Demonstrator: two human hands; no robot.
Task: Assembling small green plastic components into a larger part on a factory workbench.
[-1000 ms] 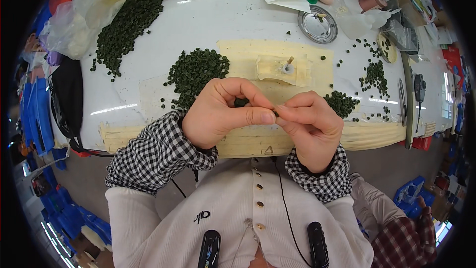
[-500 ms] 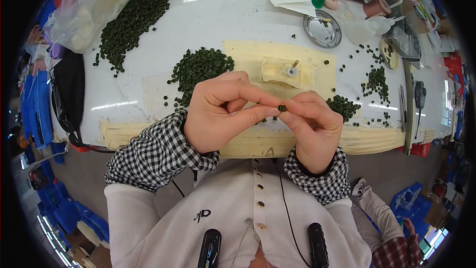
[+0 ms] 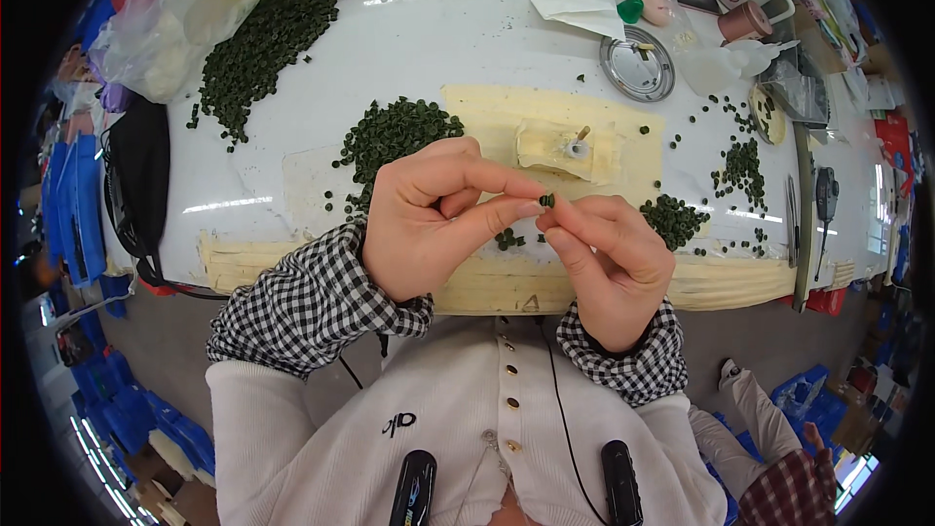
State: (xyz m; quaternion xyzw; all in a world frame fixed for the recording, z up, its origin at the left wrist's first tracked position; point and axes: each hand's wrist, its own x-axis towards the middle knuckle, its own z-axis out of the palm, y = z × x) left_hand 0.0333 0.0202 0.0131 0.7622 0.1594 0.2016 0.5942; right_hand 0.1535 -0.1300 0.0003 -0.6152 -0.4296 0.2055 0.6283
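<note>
Between the thumb and forefinger of my left hand (image 3: 414,219) is a small dark green grooved round piece (image 3: 547,201), held above the table's near edge. My right hand (image 3: 614,258) is just beside it, its forefinger tip close to the piece and its thumb slightly apart below. Whether that fingertip touches the piece I cannot tell. Behind my left hand lies a heap of similar green pieces (image 3: 399,131). A smaller pile (image 3: 674,221) sits by my right hand, and a few more (image 3: 508,239) show under my fingers.
A cream block with a short upright peg (image 3: 570,149) stands on yellowish sheeting. A large green heap (image 3: 282,29) lies far left beside plastic bags (image 3: 146,49). At right are a round metal lid (image 3: 636,63), scattered pieces (image 3: 742,175) and tweezers (image 3: 792,219). Another person's legs (image 3: 760,419) show lower right.
My right thumb has come away from the green piece and dropped slightly, leaving it in my left fingers. The other person's legs have shifted at the lower right.
</note>
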